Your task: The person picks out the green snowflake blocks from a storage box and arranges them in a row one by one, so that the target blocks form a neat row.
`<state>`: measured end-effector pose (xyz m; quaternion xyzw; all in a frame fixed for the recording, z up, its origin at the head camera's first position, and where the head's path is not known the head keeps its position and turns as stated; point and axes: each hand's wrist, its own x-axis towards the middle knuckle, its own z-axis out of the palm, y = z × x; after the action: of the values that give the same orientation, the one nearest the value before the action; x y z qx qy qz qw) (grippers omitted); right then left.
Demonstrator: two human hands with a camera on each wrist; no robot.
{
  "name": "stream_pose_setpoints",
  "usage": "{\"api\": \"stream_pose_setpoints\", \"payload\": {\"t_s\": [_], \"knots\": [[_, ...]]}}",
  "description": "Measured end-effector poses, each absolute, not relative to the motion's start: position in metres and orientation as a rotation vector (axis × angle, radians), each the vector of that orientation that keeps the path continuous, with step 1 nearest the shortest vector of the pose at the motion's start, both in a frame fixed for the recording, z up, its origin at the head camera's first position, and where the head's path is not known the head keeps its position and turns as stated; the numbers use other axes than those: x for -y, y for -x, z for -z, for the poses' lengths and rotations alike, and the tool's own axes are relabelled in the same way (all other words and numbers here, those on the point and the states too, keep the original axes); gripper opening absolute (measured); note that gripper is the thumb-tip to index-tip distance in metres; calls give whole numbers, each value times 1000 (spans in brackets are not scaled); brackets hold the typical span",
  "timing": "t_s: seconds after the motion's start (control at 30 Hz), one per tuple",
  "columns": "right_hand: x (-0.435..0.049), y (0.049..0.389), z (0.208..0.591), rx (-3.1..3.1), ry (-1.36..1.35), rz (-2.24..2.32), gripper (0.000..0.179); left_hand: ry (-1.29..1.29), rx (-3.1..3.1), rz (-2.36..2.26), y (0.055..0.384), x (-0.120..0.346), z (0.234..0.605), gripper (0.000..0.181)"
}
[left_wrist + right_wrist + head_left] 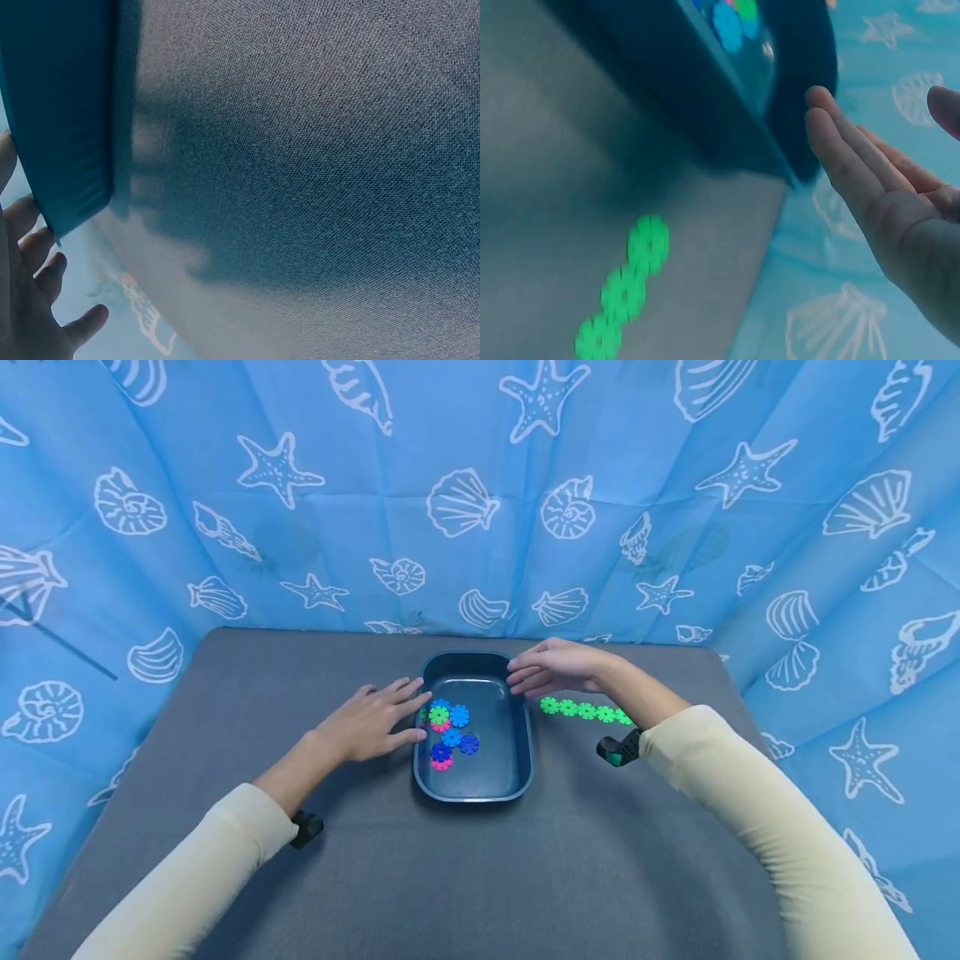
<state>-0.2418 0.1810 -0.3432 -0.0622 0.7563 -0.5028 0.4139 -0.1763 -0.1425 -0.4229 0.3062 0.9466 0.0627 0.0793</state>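
A dark blue rectangular tray stands on the table with several flower-shaped plastic discs toward its left side, in blue, green and pink. My left hand is at the tray's left side, fingers spread and fairly straight, the tips at the rim. Over by the far right corner is my right hand, its fingers extended close to the rim. Whether either hand touches the tray is hard to tell. To the right of the tray lies a row of joined green discs, partly hidden by the right forearm in the head view.
The tray sits on a grey cloth-covered table. Behind it and at both sides hangs a blue curtain with white shell and starfish prints. A dark camera mount is strapped at the right wrist, another mount at the left.
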Motion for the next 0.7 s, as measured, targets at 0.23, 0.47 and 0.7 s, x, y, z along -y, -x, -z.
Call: {"api": "stream_pose_setpoints", "payload": {"t_s": [0.23,0.47,0.7], "knots": [[-136,245,362,-1828,131,1291,55,-907,-2840,-167,178,142,425,72],[-103,244,385,-1838,102,1198,53,-915,-2843,-178,178,143,425,72],[-89,241,401,-1844,82,1167,47,-922,-2829,-178,179,143,426,71]]}}
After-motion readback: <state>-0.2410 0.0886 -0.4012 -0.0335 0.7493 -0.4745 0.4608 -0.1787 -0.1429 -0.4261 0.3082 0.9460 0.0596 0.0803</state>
